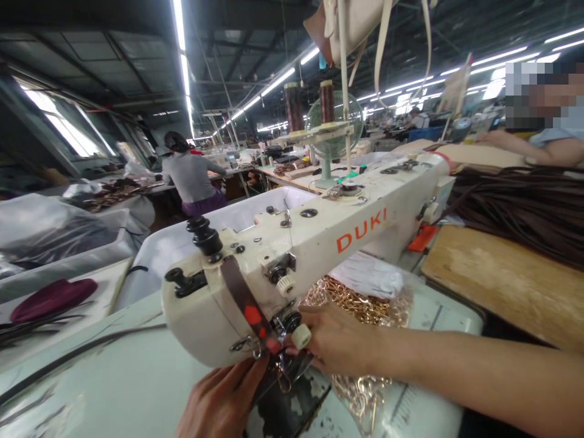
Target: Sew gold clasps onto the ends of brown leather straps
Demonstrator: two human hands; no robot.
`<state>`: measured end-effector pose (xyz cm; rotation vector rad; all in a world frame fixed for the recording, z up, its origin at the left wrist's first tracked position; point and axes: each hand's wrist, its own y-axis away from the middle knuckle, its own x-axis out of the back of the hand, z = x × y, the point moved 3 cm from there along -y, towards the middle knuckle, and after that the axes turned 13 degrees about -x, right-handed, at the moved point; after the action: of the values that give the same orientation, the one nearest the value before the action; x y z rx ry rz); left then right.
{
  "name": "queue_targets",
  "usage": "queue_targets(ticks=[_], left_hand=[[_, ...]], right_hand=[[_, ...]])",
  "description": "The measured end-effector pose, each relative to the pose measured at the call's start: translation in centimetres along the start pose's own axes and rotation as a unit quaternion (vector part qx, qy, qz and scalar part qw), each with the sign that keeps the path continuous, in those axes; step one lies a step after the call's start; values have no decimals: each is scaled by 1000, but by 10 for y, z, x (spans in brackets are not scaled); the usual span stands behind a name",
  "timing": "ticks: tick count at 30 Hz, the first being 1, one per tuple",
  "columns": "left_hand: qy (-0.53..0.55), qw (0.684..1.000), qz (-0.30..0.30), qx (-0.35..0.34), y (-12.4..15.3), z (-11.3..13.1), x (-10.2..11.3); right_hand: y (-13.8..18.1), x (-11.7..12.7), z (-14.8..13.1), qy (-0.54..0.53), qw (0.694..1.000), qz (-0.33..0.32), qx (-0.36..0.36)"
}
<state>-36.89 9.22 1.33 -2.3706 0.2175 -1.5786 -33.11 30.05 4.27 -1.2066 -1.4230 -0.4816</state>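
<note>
My left hand (223, 398) is at the needle end of a white sewing machine (274, 243), fingers pressed together beside the presser foot. From the other side my right hand (344, 339) reaches in with bent fingers, partly hidden behind the machine's white knob (301, 336). Between the hands, a gold-coloured metal clasp (284, 382) hangs below the needle area next to a dark narrow piece. What the fingertips grip is too hidden to make out. A brown strip (239, 292) with red marks runs down the machine head.
A plastic bag of gold metal clasps (360, 304) lies under the machine arm, right by my right forearm. Thread spools (327, 102) and a green fan (326, 140) stand behind. Dark straps (515, 207) are piled at right. A co-worker (191, 173) sits further back.
</note>
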Motion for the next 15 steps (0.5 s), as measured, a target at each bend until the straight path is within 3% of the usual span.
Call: queue_targets(ticks=[8,15], left_hand=[[60,995,58,53,-6,0,2],[203,956,31,208,-4,-16,0]], right_hand=[[-8,-3,-1,37,995,-78,-50],[-11,-2,1,37,994,-93,-44]])
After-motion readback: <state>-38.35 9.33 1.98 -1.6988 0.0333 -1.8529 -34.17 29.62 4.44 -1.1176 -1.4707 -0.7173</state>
